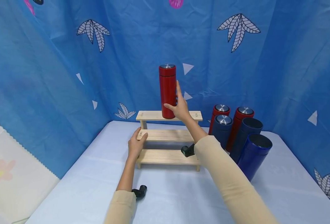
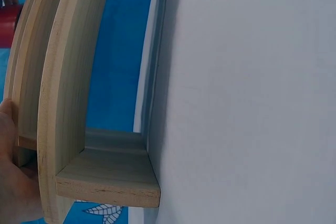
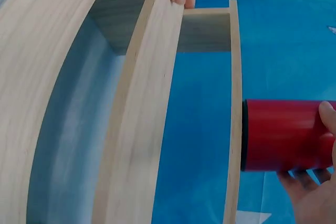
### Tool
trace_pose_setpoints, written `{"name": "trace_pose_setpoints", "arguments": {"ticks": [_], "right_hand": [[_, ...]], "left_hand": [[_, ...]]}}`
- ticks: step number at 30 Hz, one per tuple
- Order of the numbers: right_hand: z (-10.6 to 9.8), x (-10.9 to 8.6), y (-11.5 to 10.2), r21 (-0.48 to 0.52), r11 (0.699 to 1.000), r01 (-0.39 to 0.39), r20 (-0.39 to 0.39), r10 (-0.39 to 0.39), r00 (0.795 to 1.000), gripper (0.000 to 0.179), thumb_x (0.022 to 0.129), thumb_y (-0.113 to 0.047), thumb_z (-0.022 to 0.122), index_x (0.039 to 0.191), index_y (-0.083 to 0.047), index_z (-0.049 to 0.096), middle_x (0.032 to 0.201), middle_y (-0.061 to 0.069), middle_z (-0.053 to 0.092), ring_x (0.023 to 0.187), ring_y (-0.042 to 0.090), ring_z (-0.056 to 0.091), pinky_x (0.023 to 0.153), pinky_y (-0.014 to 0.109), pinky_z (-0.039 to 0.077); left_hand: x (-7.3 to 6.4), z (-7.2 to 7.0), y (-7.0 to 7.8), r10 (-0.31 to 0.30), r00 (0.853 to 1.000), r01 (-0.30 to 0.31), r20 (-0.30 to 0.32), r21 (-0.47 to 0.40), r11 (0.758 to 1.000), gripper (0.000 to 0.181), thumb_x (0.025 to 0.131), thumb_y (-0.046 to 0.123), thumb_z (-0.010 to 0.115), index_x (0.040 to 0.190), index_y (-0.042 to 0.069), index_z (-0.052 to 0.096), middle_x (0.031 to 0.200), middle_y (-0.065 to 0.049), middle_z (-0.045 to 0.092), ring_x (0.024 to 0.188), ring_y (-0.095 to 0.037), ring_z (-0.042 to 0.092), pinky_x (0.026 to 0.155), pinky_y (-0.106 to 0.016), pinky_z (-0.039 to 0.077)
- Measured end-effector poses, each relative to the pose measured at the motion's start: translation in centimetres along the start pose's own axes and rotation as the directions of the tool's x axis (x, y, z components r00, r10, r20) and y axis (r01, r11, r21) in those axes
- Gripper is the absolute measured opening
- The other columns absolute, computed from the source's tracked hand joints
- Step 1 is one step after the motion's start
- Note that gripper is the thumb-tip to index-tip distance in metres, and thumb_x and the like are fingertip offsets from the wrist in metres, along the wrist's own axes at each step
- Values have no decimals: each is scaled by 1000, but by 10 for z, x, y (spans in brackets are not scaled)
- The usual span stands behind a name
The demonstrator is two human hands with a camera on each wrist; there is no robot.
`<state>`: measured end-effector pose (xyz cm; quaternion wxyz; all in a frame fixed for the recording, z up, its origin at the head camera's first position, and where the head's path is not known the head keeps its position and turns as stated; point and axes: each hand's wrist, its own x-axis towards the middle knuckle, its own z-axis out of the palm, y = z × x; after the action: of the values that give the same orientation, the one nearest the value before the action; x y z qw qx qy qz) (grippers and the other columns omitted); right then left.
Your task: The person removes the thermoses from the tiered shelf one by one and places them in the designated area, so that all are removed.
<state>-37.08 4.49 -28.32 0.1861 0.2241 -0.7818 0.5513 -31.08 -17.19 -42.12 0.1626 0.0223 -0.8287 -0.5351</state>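
A red thermos flask [image 1: 167, 90] with a silver-topped lid stands upright on the top board of a three-step wooden shelf rack [image 1: 165, 135]. My right hand [image 1: 179, 104] grips the flask from its right side, thumb across the front and fingers round the far side. In the right wrist view the flask's dark base meets the edge of the top board. My left hand [image 1: 136, 143] holds the left end of the rack's middle board, thumb on the near side and fingers toward the back. In the left wrist view, part of that hand is hidden behind the boards.
Right of the rack stand several more flasks: red ones [image 1: 244, 116], navy ones [image 1: 222, 130] and a bright blue one [image 1: 254, 155]. My right forearm passes in front of some. A white-covered table [image 1: 97, 186] lies beneath, with a blue patterned curtain [image 1: 142, 46] behind.
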Motion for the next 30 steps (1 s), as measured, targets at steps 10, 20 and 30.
{"name": "trace_pose_setpoints", "arguments": {"ticks": [10, 20, 30], "right_hand": [[-9, -31, -9, -87, 990, 111, -67, -117, 991, 102, 78, -20, 76, 146, -42, 4, 136, 9, 43, 115, 23, 49, 81, 40, 52], [-39, -84, -21, -90, 971, 222, -101, -231, 968, 101, 75, -16, 78, 148, -34, 11, 126, 13, 51, 108, 26, 56, 79, 43, 52], [-75, -153, -67, -145, 963, 227, -138, -247, 959, 99, 70, 5, 76, 147, -6, 15, 120, 26, 52, 102, 39, 57, 76, 51, 51]], "left_hand": [[-2, 0, 0, 6, 1000, -6, 3, 9, 1000, 69, 87, 52, 56, 143, 17, 35, 142, -13, 39, 129, -34, 35, 102, -51, 31], [-1, 0, -5, 23, 1000, -23, -6, 19, 1000, 70, 86, 54, 56, 142, 17, 37, 139, -12, 43, 127, -32, 39, 102, -47, 33], [1, 1, -5, 23, 1000, -22, -14, 7, 1000, 70, 86, 52, 57, 142, 14, 37, 139, -12, 43, 128, -31, 38, 103, -46, 32]]}}
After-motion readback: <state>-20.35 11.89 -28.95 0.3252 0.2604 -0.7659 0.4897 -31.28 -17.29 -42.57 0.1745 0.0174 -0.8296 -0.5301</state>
